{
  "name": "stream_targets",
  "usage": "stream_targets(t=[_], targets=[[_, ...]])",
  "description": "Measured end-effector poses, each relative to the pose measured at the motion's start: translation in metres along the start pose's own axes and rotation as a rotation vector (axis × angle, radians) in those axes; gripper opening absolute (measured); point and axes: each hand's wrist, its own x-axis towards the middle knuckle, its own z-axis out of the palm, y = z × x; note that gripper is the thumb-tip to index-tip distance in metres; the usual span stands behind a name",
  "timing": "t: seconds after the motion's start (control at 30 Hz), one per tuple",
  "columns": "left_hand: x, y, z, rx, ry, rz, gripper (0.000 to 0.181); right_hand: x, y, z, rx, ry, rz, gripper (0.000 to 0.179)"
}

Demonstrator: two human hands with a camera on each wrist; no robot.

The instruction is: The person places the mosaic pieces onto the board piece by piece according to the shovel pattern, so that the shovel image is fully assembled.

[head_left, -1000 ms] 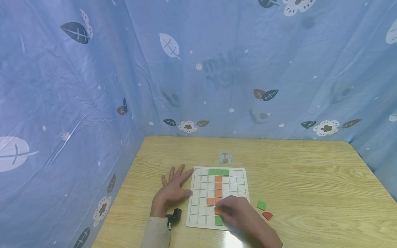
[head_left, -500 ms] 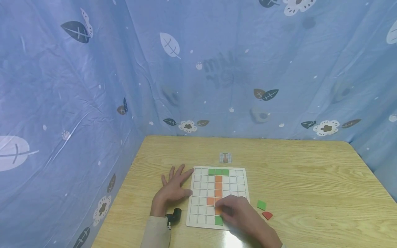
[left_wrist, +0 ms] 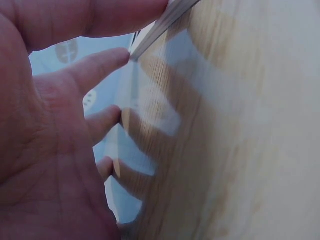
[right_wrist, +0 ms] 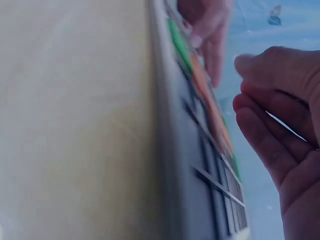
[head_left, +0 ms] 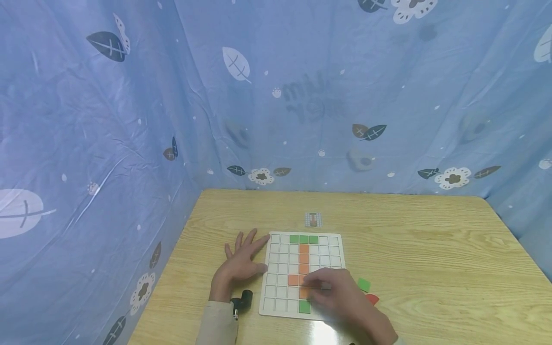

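Observation:
A white grid board (head_left: 272, 291) lies on the table, bearing a row of green square tiles (head_left: 304, 239) at its far side and a column of orange square tiles (head_left: 304, 258) below. Another green tile (head_left: 304, 306) ends the column at the near edge. My left hand (head_left: 239, 262) spreads its fingers along the board's left edge, thumb and index finger touching it. Over the lower right of the board hovers my right hand (head_left: 340, 290), fingers loosely bent beside the lowest orange tile (head_left: 304, 293). In the right wrist view that hand (right_wrist: 285, 105) holds nothing.
To the right of the board lie a loose green tile (head_left: 364, 284) and a red quarter-round piece (head_left: 373, 299), partly behind my right hand. A small pattern card (head_left: 313, 220) lies beyond the board. Blue patterned curtain (head_left: 276, 120) borders the table (head_left: 431, 249).
My right hand has drawn back slightly to the right from the lowest orange tile, which now shows more fully in its cell. The left hand has stayed put.

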Motion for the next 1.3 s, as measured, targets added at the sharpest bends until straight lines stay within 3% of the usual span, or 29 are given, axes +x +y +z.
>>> stream_targets(t=[0.17, 0.4, 0.63, 0.83, 1.3], targets=[[0.000, 0.000, 0.000, -0.016, 0.013, 0.022, 0.092, 0.002, -0.001, -0.022, -0.032, 0.029, 0.058, 0.027], [0.000, 0.002, 0.000, 0.009, -0.003, -0.008, 0.093, -0.001, 0.005, -0.051, -0.032, 0.077, 0.169, 0.028], [0.001, 0.001, 0.000, 0.021, -0.006, -0.016, 0.093, -0.008, 0.012, -0.074, 0.092, 0.110, 0.182, 0.027], [0.000, 0.003, -0.002, -0.010, -0.006, -0.003, 0.094, -0.018, 0.013, -0.088, 0.078, 0.122, 0.279, 0.028], [-0.001, 0.002, -0.001, -0.024, 0.011, 0.012, 0.092, -0.043, 0.026, -0.100, 0.121, 0.162, 0.276, 0.028]])
